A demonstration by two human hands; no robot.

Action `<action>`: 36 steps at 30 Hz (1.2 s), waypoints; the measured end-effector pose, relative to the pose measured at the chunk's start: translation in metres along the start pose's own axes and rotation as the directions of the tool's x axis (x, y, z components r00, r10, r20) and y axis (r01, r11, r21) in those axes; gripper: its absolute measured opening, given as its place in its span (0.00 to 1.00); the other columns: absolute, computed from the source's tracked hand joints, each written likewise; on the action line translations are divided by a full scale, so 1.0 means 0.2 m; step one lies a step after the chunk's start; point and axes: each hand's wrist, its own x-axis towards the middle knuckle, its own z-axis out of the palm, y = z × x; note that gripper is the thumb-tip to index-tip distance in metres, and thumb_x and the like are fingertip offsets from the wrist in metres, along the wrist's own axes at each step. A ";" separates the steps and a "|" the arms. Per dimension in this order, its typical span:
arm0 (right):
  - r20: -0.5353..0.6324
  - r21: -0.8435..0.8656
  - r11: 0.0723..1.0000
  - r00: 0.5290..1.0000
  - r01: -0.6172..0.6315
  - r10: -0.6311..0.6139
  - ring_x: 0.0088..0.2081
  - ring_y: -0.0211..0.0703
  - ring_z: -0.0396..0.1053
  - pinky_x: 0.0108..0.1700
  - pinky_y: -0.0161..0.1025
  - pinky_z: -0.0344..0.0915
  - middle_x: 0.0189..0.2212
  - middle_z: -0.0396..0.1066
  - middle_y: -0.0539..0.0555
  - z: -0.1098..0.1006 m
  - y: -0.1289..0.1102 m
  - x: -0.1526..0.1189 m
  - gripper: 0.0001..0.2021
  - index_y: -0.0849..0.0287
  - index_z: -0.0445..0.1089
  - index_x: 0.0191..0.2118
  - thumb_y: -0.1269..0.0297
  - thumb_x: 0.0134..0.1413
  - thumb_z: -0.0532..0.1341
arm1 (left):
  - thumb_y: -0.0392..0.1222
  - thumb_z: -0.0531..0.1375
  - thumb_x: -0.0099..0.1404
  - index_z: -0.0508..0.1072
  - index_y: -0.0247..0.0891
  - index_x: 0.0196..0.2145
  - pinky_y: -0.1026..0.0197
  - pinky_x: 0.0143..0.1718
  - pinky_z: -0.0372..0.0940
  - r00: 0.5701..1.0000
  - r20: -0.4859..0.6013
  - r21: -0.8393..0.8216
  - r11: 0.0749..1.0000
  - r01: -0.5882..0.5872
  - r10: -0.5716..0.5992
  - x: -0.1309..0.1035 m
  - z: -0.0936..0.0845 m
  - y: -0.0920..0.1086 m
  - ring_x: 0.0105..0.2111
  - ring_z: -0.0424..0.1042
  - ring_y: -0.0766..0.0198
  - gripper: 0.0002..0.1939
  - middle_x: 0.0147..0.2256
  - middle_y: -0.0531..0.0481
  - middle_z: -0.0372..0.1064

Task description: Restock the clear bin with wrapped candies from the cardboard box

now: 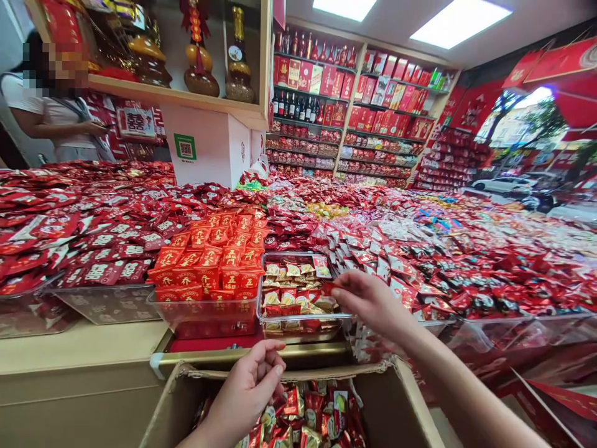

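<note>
At the front edge of the display surface (84, 348), the person's right hand (368, 302) reaches over a clear plastic tray (301, 320) of gold-and-red sweets (293, 289), its fingers (338, 289) pinched nearly closed on a small red wrapped sweet at the tray's right rim. The left hand (247, 392) hangs lower, over the open cardboard box (396, 404) full of the same sweets; its fingers curl inward, closed loosely, and I cannot tell whether they hold anything.

To my eye, the main risk is a spill: the tray is already heaped close to its rim, so a sweet set down on the slope could slide off the near edge and drop into the gap between tray and box. The right wrist also passes just above the loose red-and-white packets (373, 261) to the right, and a careless sweep could drag some off the front. The neighbouring tray of orange-red packets (209, 267) touches this one on the left, so there is no sideways room there. Open space lies only toward the person, above the box. Another person (56, 118) stands well apart at the far left.
</note>
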 end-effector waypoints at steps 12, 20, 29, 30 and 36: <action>0.423 -0.664 0.739 0.872 0.113 0.247 0.26 0.38 0.65 0.23 0.30 0.54 0.25 0.72 0.52 0.15 0.07 0.34 0.09 0.61 0.72 0.28 0.74 0.33 0.61 | 0.38 0.51 0.60 0.60 0.39 0.43 0.67 0.24 0.60 0.992 0.110 0.153 0.985 -0.077 0.061 -0.01 -0.02 -0.04 0.24 0.66 0.69 0.11 0.29 0.55 0.60; 0.529 -0.706 0.678 0.789 0.204 0.313 0.28 0.43 0.68 0.25 0.34 0.58 0.26 0.73 0.57 0.22 0.05 0.36 0.08 0.64 0.72 0.25 0.75 0.34 0.58 | 0.37 0.51 0.60 0.62 0.36 0.43 0.65 0.27 0.61 0.984 0.164 0.256 0.960 -0.113 0.072 -0.01 -0.02 -0.01 0.25 0.66 0.67 0.12 0.28 0.54 0.62; 0.579 -0.715 0.677 0.691 0.174 0.434 0.22 0.40 0.67 0.22 0.32 0.60 0.22 0.73 0.55 0.16 0.02 0.39 0.10 0.64 0.73 0.29 0.75 0.34 0.59 | 0.38 0.51 0.60 0.64 0.36 0.44 0.66 0.26 0.60 0.983 0.162 0.297 0.946 -0.133 0.088 -0.02 -0.03 -0.05 0.24 0.67 0.67 0.13 0.27 0.53 0.63; 0.578 -0.721 0.669 0.689 0.180 0.438 0.23 0.40 0.67 0.23 0.32 0.60 0.22 0.72 0.55 0.17 0.01 0.39 0.10 0.64 0.73 0.28 0.75 0.34 0.59 | 0.39 0.51 0.61 0.65 0.37 0.43 0.66 0.26 0.61 0.985 0.156 0.301 0.946 -0.121 0.076 -0.02 -0.03 -0.04 0.24 0.67 0.67 0.12 0.27 0.53 0.63; 0.607 -0.705 0.674 0.680 0.220 0.412 0.24 0.39 0.68 0.23 0.31 0.61 0.24 0.73 0.54 0.18 -0.04 0.39 0.11 0.62 0.73 0.31 0.73 0.35 0.59 | 0.37 0.49 0.63 0.69 0.40 0.40 0.61 0.45 0.59 0.840 0.233 0.639 0.573 -0.513 0.491 0.05 0.00 0.24 0.41 0.65 0.61 0.11 0.39 0.46 0.67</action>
